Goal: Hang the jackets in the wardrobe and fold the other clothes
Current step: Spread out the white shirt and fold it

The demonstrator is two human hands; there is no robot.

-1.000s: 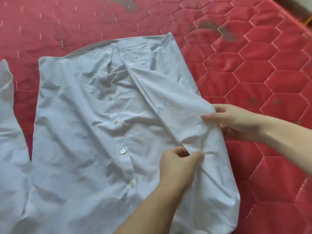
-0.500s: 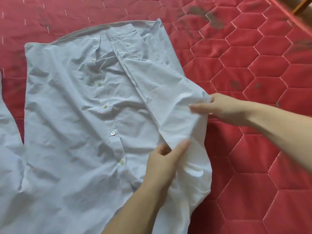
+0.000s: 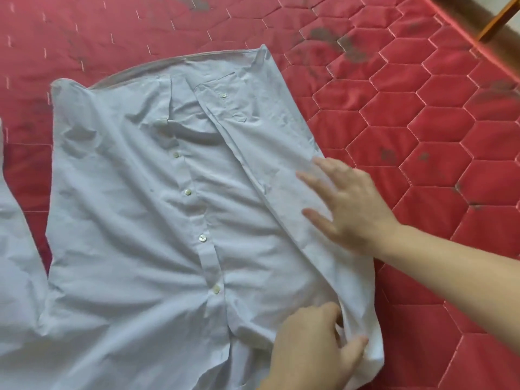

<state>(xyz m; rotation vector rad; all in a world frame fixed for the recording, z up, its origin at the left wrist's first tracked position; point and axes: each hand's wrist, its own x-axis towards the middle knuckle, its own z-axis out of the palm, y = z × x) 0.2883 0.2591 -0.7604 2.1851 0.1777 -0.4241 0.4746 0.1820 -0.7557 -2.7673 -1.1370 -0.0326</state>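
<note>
Pale blue button-front cotton shirt (image 3: 135,235) flat on red hexagon-quilted mattress (image 3: 422,122), right sleeve folded over front. Right hand (image 3: 350,208) pressing it, fingers spread flat. Left hand (image 3: 312,347) pinching near-right fold edge.

Single head view looks steeply down, close over the bedcover (image 3: 422,122)

A red quilted mattress (image 3: 422,136) with dark stains carries a pale blue buttoned shirt (image 3: 135,220) spread flat.
</note>
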